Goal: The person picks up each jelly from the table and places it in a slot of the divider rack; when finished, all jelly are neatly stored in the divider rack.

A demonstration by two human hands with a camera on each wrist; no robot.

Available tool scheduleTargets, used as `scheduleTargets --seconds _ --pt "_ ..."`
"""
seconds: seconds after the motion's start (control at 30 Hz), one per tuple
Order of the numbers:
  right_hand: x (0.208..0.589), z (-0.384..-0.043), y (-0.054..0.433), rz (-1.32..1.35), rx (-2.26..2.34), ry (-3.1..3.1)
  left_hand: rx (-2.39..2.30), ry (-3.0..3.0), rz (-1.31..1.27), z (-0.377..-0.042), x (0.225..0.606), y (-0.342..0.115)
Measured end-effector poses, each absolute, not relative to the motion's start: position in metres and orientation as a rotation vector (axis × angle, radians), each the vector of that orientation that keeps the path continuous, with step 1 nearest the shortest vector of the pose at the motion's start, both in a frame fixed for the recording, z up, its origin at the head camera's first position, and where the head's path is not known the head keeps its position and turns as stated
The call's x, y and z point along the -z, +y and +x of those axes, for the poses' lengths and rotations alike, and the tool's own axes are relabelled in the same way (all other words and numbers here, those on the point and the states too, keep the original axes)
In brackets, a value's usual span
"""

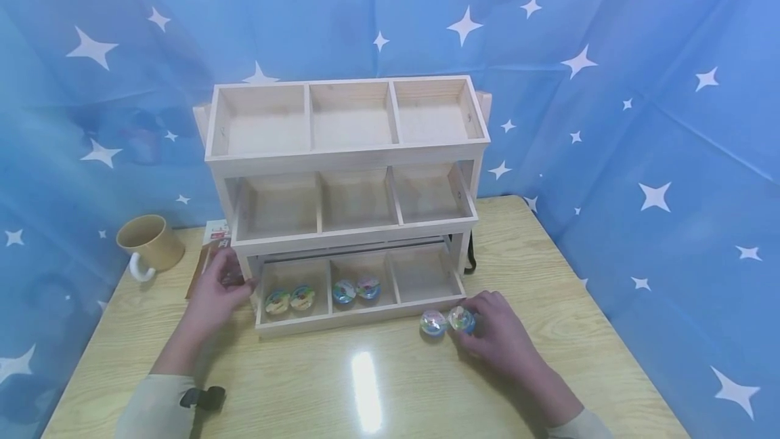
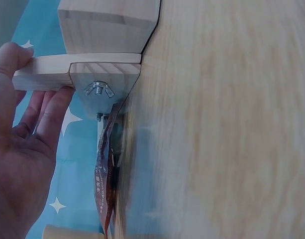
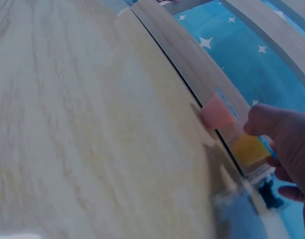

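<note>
The right hand rests on the surface with its fingers curled over the nearer of two small round cups; the other cup lies just past the fingertips, touching or nearly touching the first. Both sit on the surface right in front of the bottom tray of the wooden rack, next to its empty right-hand compartment. The right wrist view is too blurred to show the grip more closely.

The left hand steadies the rack from its left side. In the left wrist view its fingers are straight and lightly spread, lying along the wooden edge, with the thumb on the other side of that edge. Behind these fingers are a packet and a mug.

Beyond the right fingertips, the bottom tray already holds four cups: two in the left compartment and two in the middle.

The likeliest slip, in my judgement, is the loose cup being nudged away by the fingertips as the held one is lifted, since the two sit so close together. The tray's front lip is another risk: a cup carried too low could catch on it and drop.
</note>
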State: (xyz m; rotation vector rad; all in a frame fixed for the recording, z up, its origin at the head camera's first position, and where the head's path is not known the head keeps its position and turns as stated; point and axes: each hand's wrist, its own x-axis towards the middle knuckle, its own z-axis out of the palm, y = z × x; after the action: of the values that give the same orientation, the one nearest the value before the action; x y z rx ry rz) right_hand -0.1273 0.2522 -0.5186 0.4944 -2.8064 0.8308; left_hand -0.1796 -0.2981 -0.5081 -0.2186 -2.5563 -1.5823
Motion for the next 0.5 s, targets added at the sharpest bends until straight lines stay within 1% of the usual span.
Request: scheduleTargets --seconds 0.27,0.5 --pt "0.506 -0.135 0.254 0.605 -0.706 -2.639 1.555 -2.556 -0.215 -0.180 0.508 -0.297" --pt "0.492 -0.150 0.244 0.635 -0.734 -2.578 1.574 -2.545 -0.222 -0.180 0.508 -0.298"
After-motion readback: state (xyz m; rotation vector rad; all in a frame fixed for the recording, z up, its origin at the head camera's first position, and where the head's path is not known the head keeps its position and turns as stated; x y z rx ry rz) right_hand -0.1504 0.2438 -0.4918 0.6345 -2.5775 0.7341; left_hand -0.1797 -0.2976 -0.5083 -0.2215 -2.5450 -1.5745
